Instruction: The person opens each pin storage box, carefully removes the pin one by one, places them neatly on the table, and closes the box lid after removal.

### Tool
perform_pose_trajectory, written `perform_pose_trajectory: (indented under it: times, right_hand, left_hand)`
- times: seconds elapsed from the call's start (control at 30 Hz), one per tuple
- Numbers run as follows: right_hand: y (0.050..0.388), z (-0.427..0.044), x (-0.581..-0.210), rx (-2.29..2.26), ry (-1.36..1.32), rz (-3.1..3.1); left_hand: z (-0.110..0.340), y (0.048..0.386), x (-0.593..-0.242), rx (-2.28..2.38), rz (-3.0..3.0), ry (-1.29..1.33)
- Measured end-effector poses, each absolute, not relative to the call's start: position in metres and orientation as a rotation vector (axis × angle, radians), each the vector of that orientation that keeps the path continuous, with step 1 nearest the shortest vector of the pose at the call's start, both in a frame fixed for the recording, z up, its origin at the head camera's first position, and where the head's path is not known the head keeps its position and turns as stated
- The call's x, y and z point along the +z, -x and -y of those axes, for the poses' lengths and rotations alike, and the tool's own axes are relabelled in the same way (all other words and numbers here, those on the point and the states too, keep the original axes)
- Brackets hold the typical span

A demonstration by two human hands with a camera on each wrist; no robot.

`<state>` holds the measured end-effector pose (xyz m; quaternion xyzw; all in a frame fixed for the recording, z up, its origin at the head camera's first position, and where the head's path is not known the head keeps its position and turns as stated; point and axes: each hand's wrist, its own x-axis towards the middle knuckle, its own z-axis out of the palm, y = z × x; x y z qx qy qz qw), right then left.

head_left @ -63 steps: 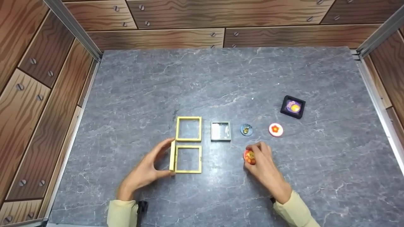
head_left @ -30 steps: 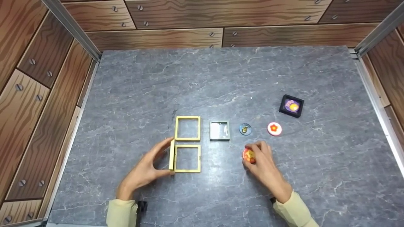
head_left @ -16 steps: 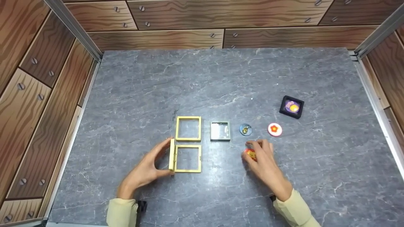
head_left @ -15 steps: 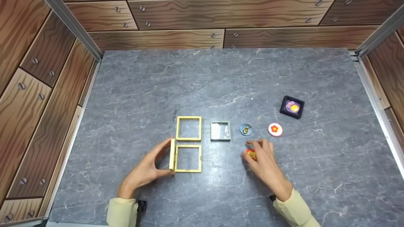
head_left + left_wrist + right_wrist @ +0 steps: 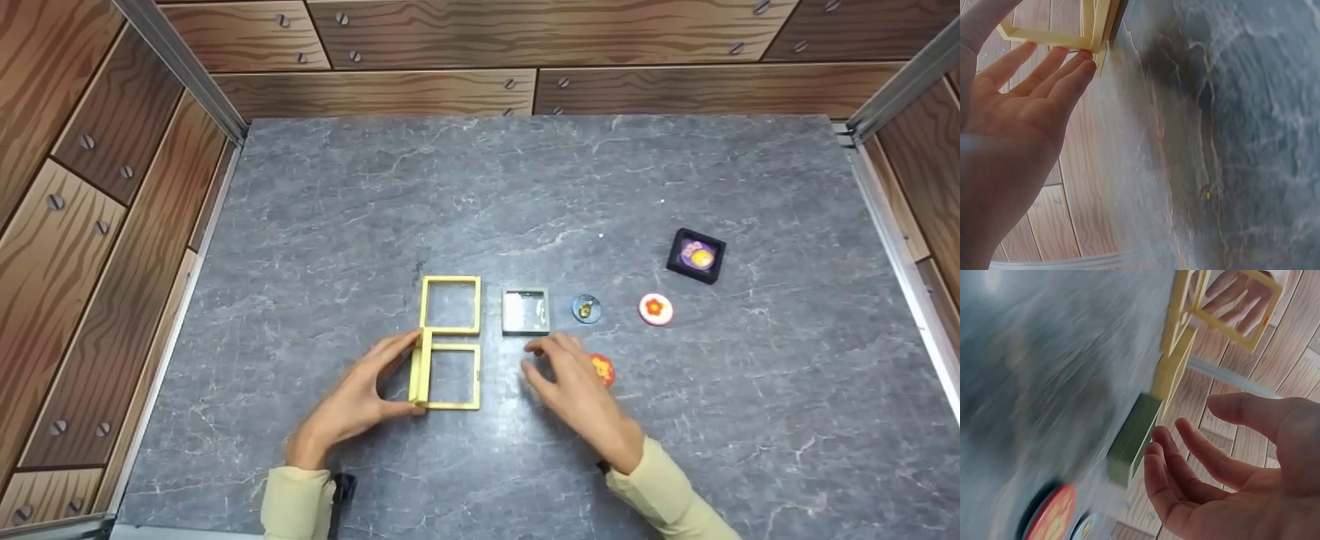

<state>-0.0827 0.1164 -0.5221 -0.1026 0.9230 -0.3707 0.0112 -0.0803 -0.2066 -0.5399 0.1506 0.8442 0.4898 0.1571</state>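
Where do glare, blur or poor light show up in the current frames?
Head view: mostly crisp, with glare on the table and a whitish reflection in the window of the green case. Left wrist view: the left hand is dim, the table hazy with a dark patch. Right wrist view: the table is streaked, with a bright spot top left, but the right hand reads clearly.
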Motion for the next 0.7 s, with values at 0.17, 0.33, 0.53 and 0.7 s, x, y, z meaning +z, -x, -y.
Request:
perform_pose_trajectory:
  times: [0.17, 0.33, 0.53, 0.7]
  right_hand:
    - [0.087, -0.101, -0.518, -1.161, 0.357, -2.810]
    - [0.092, -0.089, -0.515, -1.150, 0.444, -2.801]
    - [0.094, -0.073, -0.507, -1.215, 0.520, -2.744]
    - [0.094, -0.057, -0.499, -1.220, 0.597, -2.732]
  left_hand:
    - [0.204, 0.080, -0.541, 1.389, -2.419, -0.419]
    - [0.203, 0.079, -0.543, 1.390, -2.430, -0.424]
    - [0.202, 0.079, -0.542, 1.392, -2.446, -0.444]
    - [0.200, 0.079, -0.542, 1.371, -2.467, -0.472]
